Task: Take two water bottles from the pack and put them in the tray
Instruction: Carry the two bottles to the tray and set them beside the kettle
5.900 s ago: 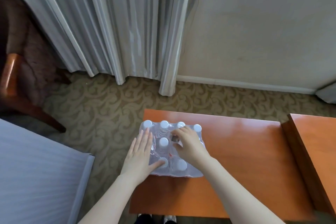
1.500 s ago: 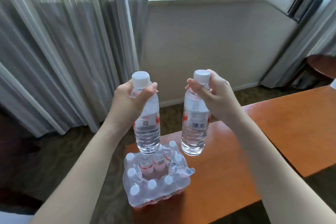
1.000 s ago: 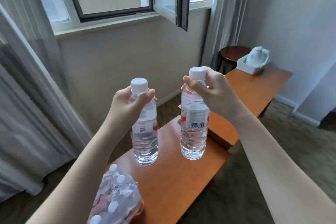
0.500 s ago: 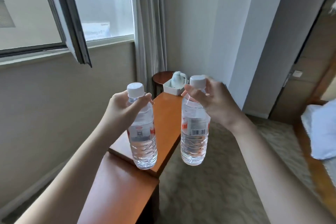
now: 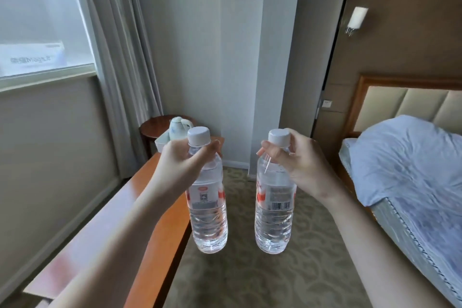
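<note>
So both hands are loaded: the left hand has its fingers wrapped tight round the neck of the left bottle, just under the white cap, and the right hand is pinching the neck of the right bottle the same way. Both bottles hang upright below the fingers, well apart from each other, over the carpet just off the edge of the counter. The white tray sits beyond the left fingers at the far end of that counter, with a kettle standing in it and the left hand covering most of it, so I can't tell how much free room it has. My take on the carry: neck grips let full bottles swing, so walk them over steady, keep them from knocking together, and lower them one at a time into whatever gap is beside the kettle. Set each base flat before letting go, and don't bump the kettle.
</note>
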Tool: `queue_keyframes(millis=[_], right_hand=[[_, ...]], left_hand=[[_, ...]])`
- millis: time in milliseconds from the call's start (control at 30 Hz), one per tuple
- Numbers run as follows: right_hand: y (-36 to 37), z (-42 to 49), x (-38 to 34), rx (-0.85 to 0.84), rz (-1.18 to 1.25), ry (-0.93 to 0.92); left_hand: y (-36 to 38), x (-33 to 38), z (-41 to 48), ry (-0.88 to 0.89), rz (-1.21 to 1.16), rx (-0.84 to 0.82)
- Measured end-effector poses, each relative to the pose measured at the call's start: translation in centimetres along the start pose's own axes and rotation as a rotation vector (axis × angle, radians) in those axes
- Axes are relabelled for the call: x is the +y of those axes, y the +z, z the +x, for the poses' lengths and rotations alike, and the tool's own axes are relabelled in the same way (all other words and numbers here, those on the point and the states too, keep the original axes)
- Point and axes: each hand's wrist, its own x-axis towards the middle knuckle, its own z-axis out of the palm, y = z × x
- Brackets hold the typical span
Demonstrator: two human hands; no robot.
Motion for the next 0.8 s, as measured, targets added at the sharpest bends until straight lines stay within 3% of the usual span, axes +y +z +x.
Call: queue_keyframes(millis=[367,800], right_hand=[[1.0,17.3,9.3,0.094,0.02,0.009],[-3.9,36.7,23.8,-0.049,0.028,-0.009]], left_hand=[[3.0,-8.7,18.8,0.011,-0.031,-0.035],[11.3,-17.0,38.2,-0.031,0.066,0.002]])
